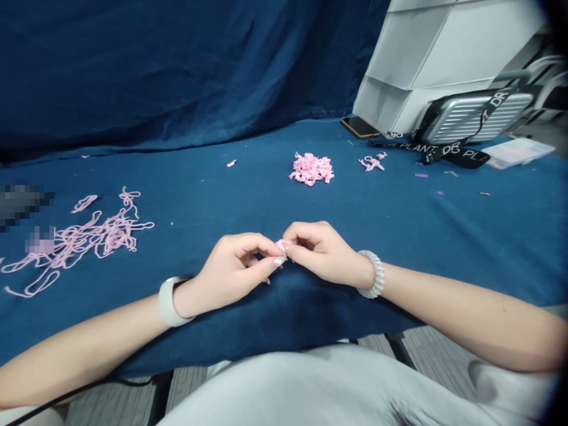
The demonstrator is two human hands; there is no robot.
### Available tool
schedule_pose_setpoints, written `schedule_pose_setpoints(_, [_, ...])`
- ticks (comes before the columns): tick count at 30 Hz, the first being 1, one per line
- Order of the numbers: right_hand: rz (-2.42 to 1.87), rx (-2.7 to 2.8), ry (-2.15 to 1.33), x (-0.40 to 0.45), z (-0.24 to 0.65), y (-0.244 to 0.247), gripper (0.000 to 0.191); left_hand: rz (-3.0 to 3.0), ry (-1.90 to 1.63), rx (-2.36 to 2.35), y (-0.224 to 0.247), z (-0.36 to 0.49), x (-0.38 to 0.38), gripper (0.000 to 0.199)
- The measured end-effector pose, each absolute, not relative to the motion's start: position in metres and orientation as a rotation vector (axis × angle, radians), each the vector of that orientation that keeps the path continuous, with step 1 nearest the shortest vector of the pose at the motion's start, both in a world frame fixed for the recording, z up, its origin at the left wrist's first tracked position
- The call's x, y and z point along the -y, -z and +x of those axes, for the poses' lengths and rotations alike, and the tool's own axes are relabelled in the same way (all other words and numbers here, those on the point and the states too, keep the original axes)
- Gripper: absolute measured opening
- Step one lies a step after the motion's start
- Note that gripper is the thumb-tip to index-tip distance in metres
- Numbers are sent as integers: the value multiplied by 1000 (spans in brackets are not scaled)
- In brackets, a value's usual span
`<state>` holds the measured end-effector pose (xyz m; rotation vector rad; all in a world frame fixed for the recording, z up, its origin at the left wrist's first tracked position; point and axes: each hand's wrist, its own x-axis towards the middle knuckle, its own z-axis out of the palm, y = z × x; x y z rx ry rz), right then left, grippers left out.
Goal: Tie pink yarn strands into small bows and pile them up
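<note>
While a dark blue drape [177,77] hangs along the far edge, a blue cloth covers the tabletop [248,201]. White panelled unit [399,53] at the far edge, right of middle. Beside it, toward the far right corner, a silver ribbed case [483,118]. Lilac yarn tangle [118,234] sprawled near the left edge, loops loose. Black lettered strap [465,155] draped over the case and trailing onto the cloth.

Left hand [235,266]: fingers curled, thumb and forefinger closed in a pinch on a small pink-lilac yarn piece [283,245]. Right hand [328,254]: also curled, thumb and forefinger nipping the same piece from its other side. Piece sits between the two sets of fingertips, above the cloth, toward the near edge about mid-length; its exact form is hidden by the fingers.

Shallow translucent box [517,152] close to the right edge. Heap of pink yarn pieces [311,169] beyond the hands, toward the far edge. Phone [360,126] flat at the far edge, before the white unit. Small pink yarn cluster [373,163] just right of the heap. Smallest: purple scrap [421,175], farther right.
</note>
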<state>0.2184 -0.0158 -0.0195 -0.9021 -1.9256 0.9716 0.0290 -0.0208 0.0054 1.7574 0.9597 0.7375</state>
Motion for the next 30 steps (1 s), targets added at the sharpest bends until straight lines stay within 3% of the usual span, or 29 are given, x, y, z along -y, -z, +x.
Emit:
schedule_pose_setpoints(6, [-868,1814,-1184,16,217,16,21,1610,-978,-988,-2,27,17,15])
schedule_pose_setpoints(12, [-767,1750,-1295,16,217,15,17,1745,-830,-1002,-6,28,17,13])
schedule_pose_setpoints(30, [-692,1630,-1551,13,220,20,19,1602,-909,-887,-5,30,20,13])
